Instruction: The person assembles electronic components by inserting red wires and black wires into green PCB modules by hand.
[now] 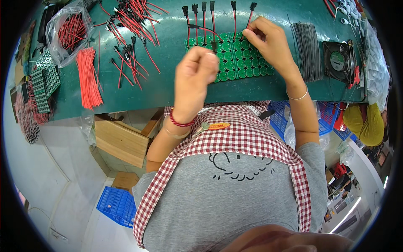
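On the green bench lies a panel of round green circuit boards (228,75). Several red-and-black wires with black connectors (212,6) stand in a row along its far edge, and another lies slanting across them. My right hand (268,44) pinches the lower part of a connector wire (250,17) at the panel's far edge; its fingertips touch the board there. Closed and slightly blurred, my left hand (196,71) hovers over the panel's near left part. A dark connector (214,47) shows just beyond its fingers; whether they grip it is hidden.
At left lie loose connector wires (130,17), a red wire bundle (88,80), a clear bag of red wires (71,33) and stacked green boards (44,80). To the right are a bundle of thin dark wires (307,52) and a black fan (339,61). Blue baskets (117,206) stand below.
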Available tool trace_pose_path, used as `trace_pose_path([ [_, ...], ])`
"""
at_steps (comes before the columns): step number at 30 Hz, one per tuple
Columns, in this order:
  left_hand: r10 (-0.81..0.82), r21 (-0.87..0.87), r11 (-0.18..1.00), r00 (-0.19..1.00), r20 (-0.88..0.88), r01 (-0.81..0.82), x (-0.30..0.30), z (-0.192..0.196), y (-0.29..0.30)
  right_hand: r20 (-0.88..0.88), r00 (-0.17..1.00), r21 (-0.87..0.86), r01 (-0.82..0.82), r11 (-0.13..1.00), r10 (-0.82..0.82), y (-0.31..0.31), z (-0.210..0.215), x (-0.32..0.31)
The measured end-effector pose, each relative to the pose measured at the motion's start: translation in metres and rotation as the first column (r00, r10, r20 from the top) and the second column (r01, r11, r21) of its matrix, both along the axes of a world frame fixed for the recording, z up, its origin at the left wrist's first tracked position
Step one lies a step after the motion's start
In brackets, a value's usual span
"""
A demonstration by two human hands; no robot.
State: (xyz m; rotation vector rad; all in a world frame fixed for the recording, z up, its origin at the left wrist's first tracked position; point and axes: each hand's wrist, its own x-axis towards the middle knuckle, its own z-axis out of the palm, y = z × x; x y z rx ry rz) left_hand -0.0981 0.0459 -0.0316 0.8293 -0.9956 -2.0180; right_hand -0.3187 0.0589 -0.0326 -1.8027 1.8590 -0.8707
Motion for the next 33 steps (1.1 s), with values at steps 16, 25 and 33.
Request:
trace_pose_path([
  [16,-0.241,0.125,0.966,0.965,0.104,0.228,-0.018,-0.005,0.009,0.812,0.539,0.19,0.119,0.974,-0.225,0.034,0.02,0.021],
  [25,-0.222,0.172,0.962,0.975,0.026,0.214,-0.02,-0.005,0.019,0.81,0.564,0.087,0.156,0.984,-0.161,0.045,0.016,0.028],
  [33,-0.413,0.292,0.864,0.909,-0.057,0.41,-0.013,-0.004,0.004,0.798,0.603,0.166,-0.216,0.962,-0.003,0.053,0.021,0.023],
])
